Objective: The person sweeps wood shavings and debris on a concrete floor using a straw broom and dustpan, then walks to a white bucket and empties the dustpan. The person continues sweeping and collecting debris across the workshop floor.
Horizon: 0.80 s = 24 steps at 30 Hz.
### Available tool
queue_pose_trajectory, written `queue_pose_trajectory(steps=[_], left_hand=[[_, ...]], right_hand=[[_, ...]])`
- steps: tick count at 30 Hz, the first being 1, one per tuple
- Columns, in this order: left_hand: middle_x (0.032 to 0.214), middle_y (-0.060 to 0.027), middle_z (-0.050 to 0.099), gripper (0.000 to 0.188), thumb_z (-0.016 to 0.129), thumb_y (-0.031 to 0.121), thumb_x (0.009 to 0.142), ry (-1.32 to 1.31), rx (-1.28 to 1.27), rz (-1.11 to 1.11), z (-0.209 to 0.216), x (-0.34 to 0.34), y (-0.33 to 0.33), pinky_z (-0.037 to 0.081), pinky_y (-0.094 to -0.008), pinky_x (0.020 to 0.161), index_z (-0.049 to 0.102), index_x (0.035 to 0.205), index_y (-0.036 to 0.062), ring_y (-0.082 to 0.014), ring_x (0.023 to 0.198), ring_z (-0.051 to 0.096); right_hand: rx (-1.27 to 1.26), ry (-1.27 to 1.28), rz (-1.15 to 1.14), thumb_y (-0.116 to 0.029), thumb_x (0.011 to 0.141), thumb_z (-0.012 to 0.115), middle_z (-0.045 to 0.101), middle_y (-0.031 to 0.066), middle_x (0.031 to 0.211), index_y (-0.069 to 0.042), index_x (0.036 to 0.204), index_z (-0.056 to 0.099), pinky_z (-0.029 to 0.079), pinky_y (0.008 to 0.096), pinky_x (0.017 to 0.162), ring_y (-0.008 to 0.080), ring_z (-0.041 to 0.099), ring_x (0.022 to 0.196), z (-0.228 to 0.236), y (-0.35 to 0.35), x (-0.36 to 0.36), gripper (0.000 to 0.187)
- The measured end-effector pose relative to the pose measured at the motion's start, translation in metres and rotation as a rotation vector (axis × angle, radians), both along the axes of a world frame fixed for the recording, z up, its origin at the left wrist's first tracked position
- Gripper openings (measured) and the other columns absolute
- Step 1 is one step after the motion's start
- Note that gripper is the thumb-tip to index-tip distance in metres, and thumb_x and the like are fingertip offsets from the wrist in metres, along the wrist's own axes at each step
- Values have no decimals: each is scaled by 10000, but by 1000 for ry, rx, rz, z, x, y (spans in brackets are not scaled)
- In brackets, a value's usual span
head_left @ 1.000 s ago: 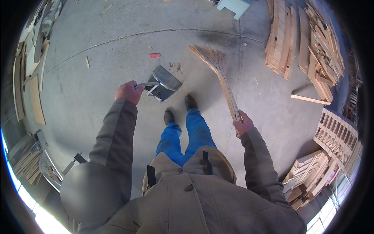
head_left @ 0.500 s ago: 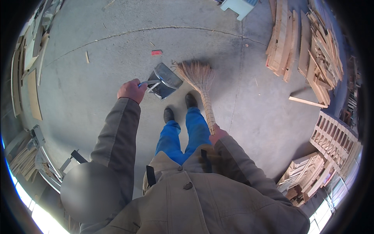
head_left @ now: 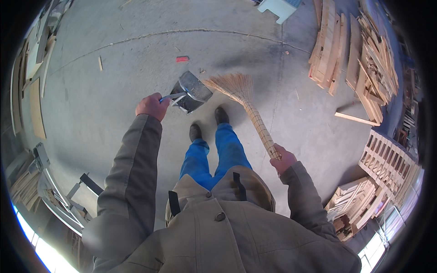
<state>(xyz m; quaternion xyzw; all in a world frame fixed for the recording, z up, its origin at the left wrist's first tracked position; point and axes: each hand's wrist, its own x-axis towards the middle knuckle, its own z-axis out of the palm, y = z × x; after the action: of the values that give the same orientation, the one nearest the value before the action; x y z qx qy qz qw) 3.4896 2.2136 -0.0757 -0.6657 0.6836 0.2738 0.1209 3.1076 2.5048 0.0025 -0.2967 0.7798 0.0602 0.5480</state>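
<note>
My left hand (head_left: 152,107) is closed round the handle of a grey dustpan (head_left: 195,87), which hangs in front of my feet. In my right hand (head_left: 284,159) is the bound handle of a straw broom (head_left: 255,116), its fingers wrapped round the end. The broom slants up and left, and its splayed bristles come close to the dustpan's right edge; whether they touch it I cannot tell. A small wood scrap (head_left: 202,70) lies on the floor just beyond the pan. Farther off is a red block-like piece (head_left: 182,59).
Long boards (head_left: 334,50) and loose wood strips are piled at the far right, with a pallet (head_left: 387,159) nearer. Boards (head_left: 36,109) lean at the left, above metal frames (head_left: 54,191). A light blue stool (head_left: 279,8) stands at the far edge. A thin wood sliver (head_left: 100,63) lies left.
My right hand has swung out to the right with the broom's handle, so the broom slants more. Its bristles have shifted slightly right. The dustpan has hardly moved.
</note>
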Motion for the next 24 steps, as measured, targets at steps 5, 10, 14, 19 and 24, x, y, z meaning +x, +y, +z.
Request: queue_pose_trajectory(steps=[5,10,14,19,24], left_hand=[[867,-162,703,340,680,457,822,3,-14,6,-3,8,6,521,-486,748,718,894,128,-364,857,675],[853,-157,702,330,677,451,822,7,-20,9,-4,8,8,520,-487,744,717,880,128,-362,850,674],[857,-151,702,323,673,445,822,10,-13,23,-2,7,9,519,-487,742,715,878,129,-359,849,674],[855,-151,700,322,672,445,822,18,-15,32,-4,10,8,517,-482,733,714,879,131,-357,847,674],[790,-147,681,334,686,447,818,38,-64,26,-5,9,8,507,-476,705,703,851,115,-351,802,665]], right_hand=[[-181,70,25,-197,808,657,690,186,1002,-26,1448,426,543,346,712,220,653,767,-33,-6,-12,701],[-205,142,31,-236,810,652,691,206,1041,-46,1458,416,543,381,799,293,682,898,-87,-30,3,715],[-72,213,121,-261,817,637,679,231,1094,-88,1462,414,529,435,889,375,662,1018,-124,-52,41,704],[104,106,305,-237,835,589,675,233,1104,-125,1486,373,516,464,912,396,650,1025,-104,-39,68,695],[73,7,330,-245,822,601,676,233,1081,-147,1474,402,522,459,891,395,653,1004,-59,-14,45,689]])
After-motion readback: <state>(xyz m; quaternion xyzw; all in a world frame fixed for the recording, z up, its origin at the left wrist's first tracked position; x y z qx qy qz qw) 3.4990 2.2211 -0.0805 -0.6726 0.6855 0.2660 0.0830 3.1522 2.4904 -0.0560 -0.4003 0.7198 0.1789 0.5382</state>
